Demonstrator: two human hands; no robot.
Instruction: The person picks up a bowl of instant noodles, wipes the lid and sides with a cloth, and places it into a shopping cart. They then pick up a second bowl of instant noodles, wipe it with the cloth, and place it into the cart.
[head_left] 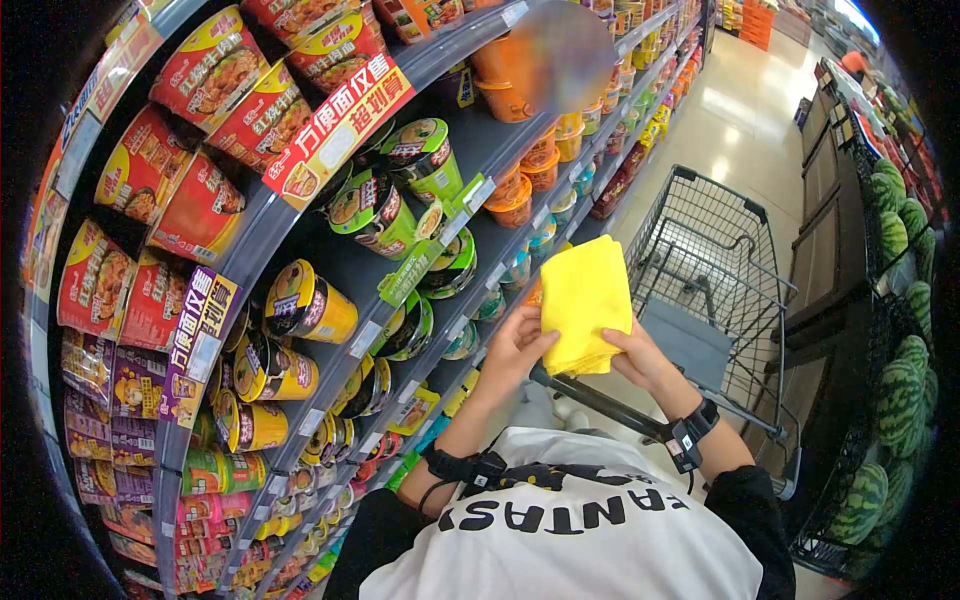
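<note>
yellow cloth [585, 300], folded into a thick pad, is held up in front of the chest between both hands. the left hand [515, 350] grips its lower left edge, thumb laid across the front and fingers curled behind. the right hand [640, 355] is closed on the lower right corner, pinching the fabric from the side. the cloth stands roughly upright, its top edge reaching toward the shelves. each wrist wears a black strap, the left strap [452, 465] and the right strap [690, 435], with a dark cord running across the white shirt [580, 545] between them. just past the hands stands a wire shopping cart [715, 245], its handle bar right below the cloth. to the left, curved shelves [300, 215] carry green cup noodles [385, 210], yellow cup noodles [310, 305] and red noodle packs [150, 165]. on the far right, well apart from the hands, striped watermelons [900, 235] are stacked along the aisle
</note>
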